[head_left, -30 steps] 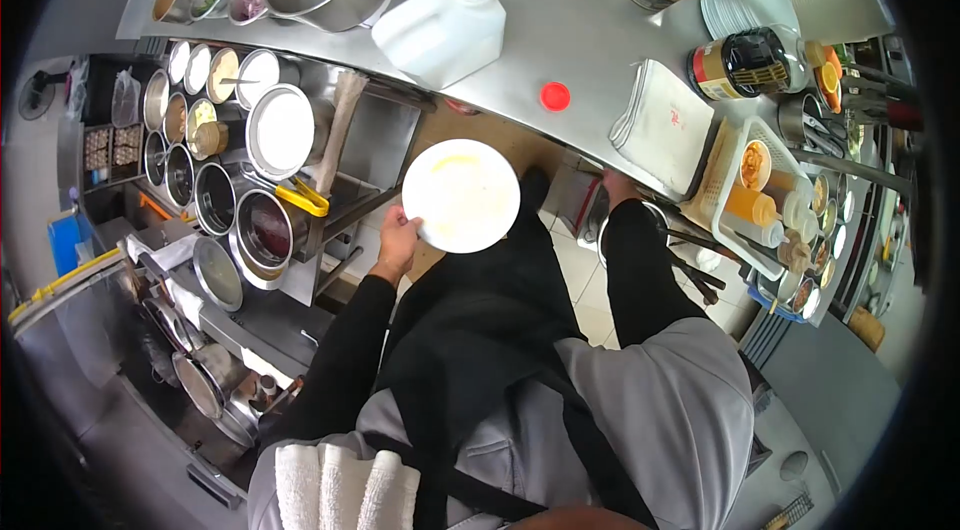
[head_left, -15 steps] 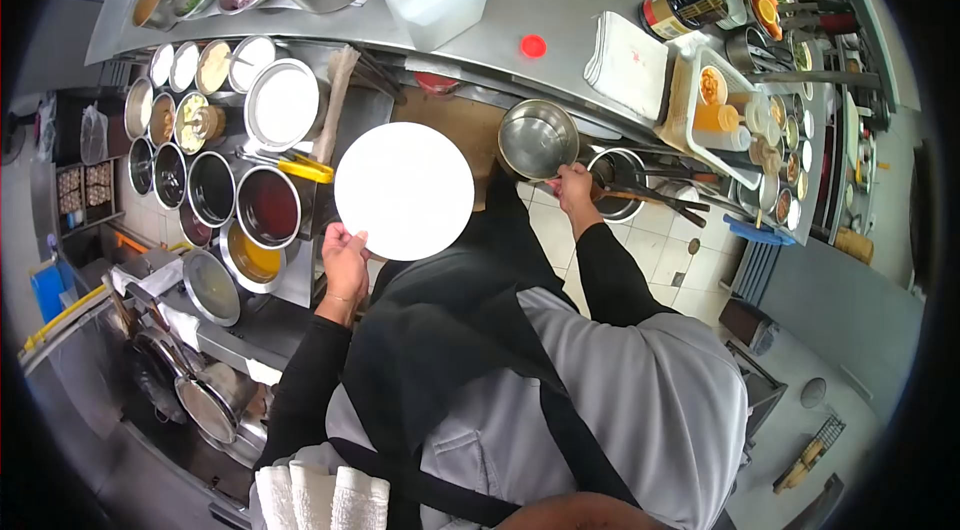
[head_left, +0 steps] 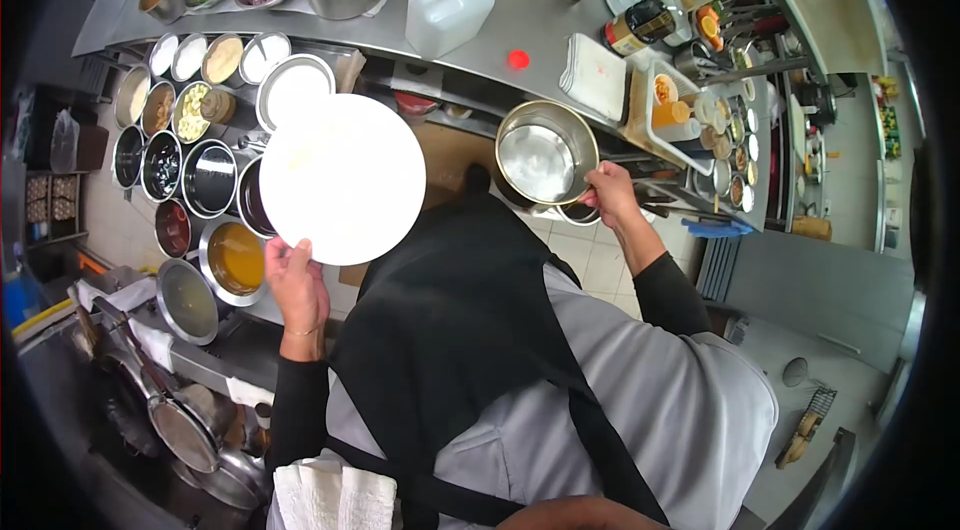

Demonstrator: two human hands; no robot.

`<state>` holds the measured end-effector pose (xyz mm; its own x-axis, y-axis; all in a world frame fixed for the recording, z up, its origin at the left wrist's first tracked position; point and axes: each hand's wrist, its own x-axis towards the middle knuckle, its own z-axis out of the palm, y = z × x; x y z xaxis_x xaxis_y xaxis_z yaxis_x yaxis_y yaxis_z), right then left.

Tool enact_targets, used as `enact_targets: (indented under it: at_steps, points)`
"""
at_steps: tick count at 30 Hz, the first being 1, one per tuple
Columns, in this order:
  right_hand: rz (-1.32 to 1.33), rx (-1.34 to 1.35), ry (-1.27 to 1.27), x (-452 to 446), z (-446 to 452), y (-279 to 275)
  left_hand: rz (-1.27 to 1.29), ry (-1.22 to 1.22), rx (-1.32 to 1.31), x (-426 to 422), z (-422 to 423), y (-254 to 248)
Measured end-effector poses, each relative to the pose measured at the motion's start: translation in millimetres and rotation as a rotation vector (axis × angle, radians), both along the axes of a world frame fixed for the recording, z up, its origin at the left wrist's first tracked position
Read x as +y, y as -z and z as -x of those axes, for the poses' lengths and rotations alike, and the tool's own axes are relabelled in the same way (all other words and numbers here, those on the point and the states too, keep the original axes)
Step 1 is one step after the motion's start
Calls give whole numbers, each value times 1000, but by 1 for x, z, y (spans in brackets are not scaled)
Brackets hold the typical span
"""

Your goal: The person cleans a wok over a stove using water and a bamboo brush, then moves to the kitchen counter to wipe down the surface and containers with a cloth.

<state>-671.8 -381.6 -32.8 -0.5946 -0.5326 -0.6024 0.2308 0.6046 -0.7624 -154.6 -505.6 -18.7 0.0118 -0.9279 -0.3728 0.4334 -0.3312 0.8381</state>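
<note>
My left hand (head_left: pixel 298 292) pinches the lower edge of a round white plate (head_left: pixel 345 180), thumb on top. The plate is held up flat to the camera and hides part of the sauce containers behind it. My right hand (head_left: pixel 612 194) is closed at the side of a metal pot (head_left: pixel 540 162). The pot's open mouth faces up, and its shiny inner bottom shows. Whether the fingers are on a handle or on the rim itself I cannot tell. Plate and pot are apart, one on each side of my black apron (head_left: pixel 460 300).
Left of the plate stand several metal containers with sauces and ingredients, among them a yellow liquid (head_left: pixel 238 258). The steel counter (head_left: pixel 540 25) ahead carries a plastic jug (head_left: pixel 450 15), a red cap (head_left: pixel 518 60), a folded cloth (head_left: pixel 594 77) and a bin of bottles (head_left: pixel 690 155).
The plate has moved left and looks larger, nearer the camera. My right hand and the pot have come up closer too, the hand shifting right. The whole view has shifted slightly.
</note>
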Motion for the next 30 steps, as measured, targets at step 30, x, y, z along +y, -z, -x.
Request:
enact_targets:
  at_steps: [30]
  points:
    - [177,300,-444,-302,178,-163,115,-539,8,45,66,-43]
